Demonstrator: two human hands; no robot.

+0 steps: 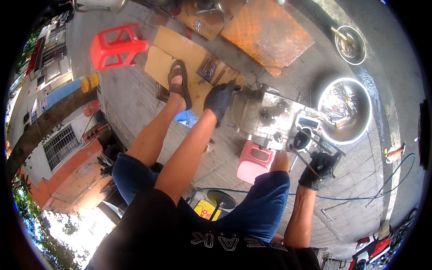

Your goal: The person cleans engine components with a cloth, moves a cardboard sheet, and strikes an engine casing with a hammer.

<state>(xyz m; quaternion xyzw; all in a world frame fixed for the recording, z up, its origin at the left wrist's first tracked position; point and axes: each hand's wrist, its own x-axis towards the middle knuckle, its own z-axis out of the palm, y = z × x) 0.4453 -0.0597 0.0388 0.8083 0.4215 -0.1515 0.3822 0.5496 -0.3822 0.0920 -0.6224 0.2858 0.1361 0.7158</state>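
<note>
The metal casing (265, 114) could have tipped if pushed unevenly between the left hand (218, 101) and right hand (318, 171) by the rods (306, 162), though neither grip could be told.

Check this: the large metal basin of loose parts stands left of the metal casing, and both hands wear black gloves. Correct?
No: the head view shows the large basin right of the casing. The left hand and right hand do wear black gloves.
</note>
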